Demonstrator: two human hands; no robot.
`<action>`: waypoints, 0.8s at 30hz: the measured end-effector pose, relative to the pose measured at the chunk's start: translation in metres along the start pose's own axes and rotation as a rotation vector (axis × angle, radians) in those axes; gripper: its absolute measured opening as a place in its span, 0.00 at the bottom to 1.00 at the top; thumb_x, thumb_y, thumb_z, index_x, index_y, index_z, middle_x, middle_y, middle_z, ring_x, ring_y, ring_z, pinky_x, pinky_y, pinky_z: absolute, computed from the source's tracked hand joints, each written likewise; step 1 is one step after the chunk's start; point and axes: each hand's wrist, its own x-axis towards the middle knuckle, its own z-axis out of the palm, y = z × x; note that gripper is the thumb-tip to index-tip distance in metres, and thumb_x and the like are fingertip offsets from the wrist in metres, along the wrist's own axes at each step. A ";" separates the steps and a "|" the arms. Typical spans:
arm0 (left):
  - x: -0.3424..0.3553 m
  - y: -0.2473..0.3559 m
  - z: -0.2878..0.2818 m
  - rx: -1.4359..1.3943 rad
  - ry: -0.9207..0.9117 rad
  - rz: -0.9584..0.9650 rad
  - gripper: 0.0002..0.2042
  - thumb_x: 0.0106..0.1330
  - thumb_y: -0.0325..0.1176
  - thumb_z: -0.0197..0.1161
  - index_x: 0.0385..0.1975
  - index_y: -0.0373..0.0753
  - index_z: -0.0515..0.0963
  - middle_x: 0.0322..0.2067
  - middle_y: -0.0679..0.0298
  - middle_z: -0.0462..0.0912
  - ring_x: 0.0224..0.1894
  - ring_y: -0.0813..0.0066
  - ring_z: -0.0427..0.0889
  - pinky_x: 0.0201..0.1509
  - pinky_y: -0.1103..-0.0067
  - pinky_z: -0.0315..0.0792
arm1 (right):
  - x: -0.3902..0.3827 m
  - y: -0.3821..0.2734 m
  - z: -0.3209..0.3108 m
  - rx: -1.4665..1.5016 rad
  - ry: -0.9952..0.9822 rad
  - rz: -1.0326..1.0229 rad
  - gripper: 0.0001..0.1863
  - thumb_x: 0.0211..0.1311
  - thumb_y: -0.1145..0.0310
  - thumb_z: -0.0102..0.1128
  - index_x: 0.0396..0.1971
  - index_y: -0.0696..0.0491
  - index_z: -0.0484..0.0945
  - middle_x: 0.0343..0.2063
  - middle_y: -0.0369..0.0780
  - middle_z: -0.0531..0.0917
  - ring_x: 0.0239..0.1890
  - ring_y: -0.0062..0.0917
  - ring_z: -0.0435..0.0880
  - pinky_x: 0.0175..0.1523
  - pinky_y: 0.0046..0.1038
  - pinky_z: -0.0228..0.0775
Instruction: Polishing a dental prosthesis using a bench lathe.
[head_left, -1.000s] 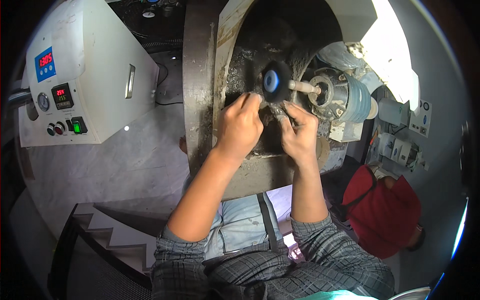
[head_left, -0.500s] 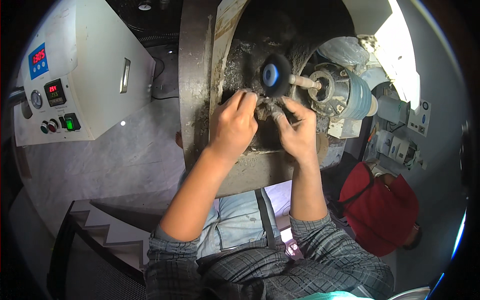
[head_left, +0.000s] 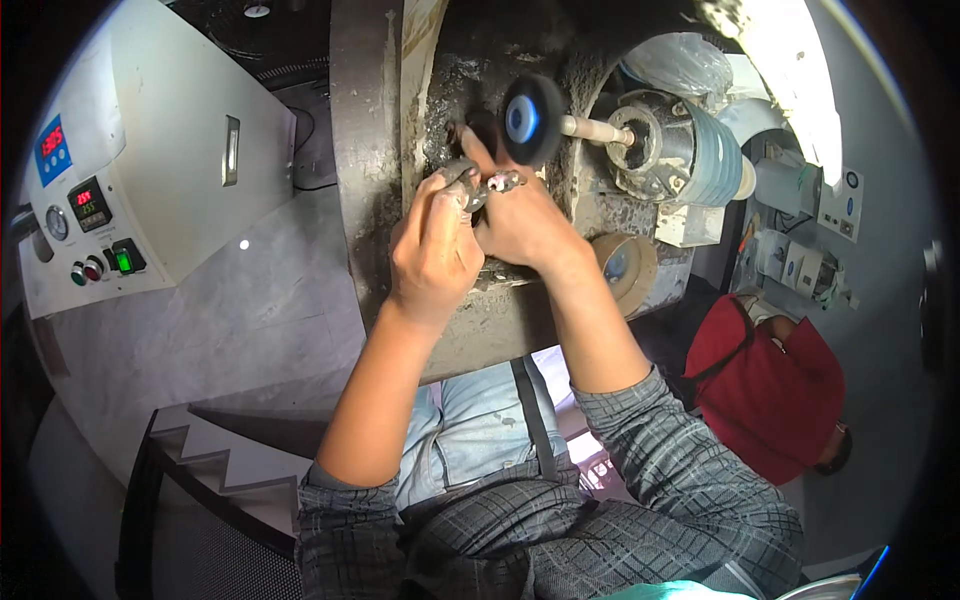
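Note:
My left hand [head_left: 436,240] is closed in a pinch on a small wet grey piece with pink and white bits [head_left: 503,183]; its exact kind cannot be made out. The piece shows just past my fingertips, in front of my right hand [head_left: 525,220]. My right hand reaches across beneath the wheel, its fingers stretched toward the far left of the grimy basin [head_left: 460,75]. Those fingertips are partly in shadow, and nothing shows in them. Just above both hands is a round black polishing wheel [head_left: 533,120] with a blue centre, mounted on a pale tapered spindle [head_left: 597,130].
The spindle comes from a dirty motor [head_left: 655,150] wrapped in blue-grey covering. A round tan dish [head_left: 630,270] is right of my right wrist. A white control cabinet [head_left: 180,130] stands at left. Another person in red [head_left: 765,385] is at the right.
My right hand has left the piece and crossed leftward under the wheel, fingers now stretched out. My left hand keeps the piece, now lifted off to the left. The tan dish has come into fuller view.

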 end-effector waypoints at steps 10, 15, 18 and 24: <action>-0.002 -0.006 -0.001 0.008 -0.029 -0.024 0.09 0.62 0.17 0.53 0.41 0.26 0.75 0.40 0.43 0.81 0.40 0.44 0.83 0.44 0.66 0.79 | -0.050 -0.008 0.008 -0.089 -0.014 -0.086 0.27 0.43 0.75 0.69 0.49 0.61 0.76 0.46 0.50 0.77 0.51 0.46 0.75 0.57 0.39 0.72; -0.002 -0.008 0.000 -0.007 -0.079 -0.094 0.09 0.61 0.16 0.52 0.40 0.27 0.74 0.38 0.45 0.82 0.39 0.46 0.83 0.44 0.65 0.78 | -0.057 -0.003 -0.004 -0.020 -0.124 -0.006 0.27 0.45 0.76 0.69 0.50 0.60 0.77 0.44 0.51 0.79 0.49 0.46 0.77 0.57 0.38 0.72; 0.002 -0.005 -0.002 -0.013 -0.096 -0.135 0.09 0.60 0.16 0.52 0.40 0.27 0.74 0.37 0.45 0.81 0.38 0.46 0.83 0.44 0.65 0.78 | -0.062 -0.013 -0.015 -0.054 0.038 0.096 0.34 0.47 0.73 0.72 0.57 0.61 0.72 0.56 0.53 0.74 0.56 0.48 0.75 0.61 0.38 0.71; 0.002 -0.005 -0.003 -0.044 -0.062 -0.208 0.09 0.60 0.16 0.52 0.39 0.27 0.73 0.36 0.45 0.81 0.37 0.45 0.83 0.43 0.67 0.77 | -0.061 -0.027 -0.003 -0.308 -0.071 0.380 0.36 0.47 0.67 0.75 0.55 0.68 0.70 0.53 0.58 0.73 0.56 0.51 0.74 0.57 0.40 0.73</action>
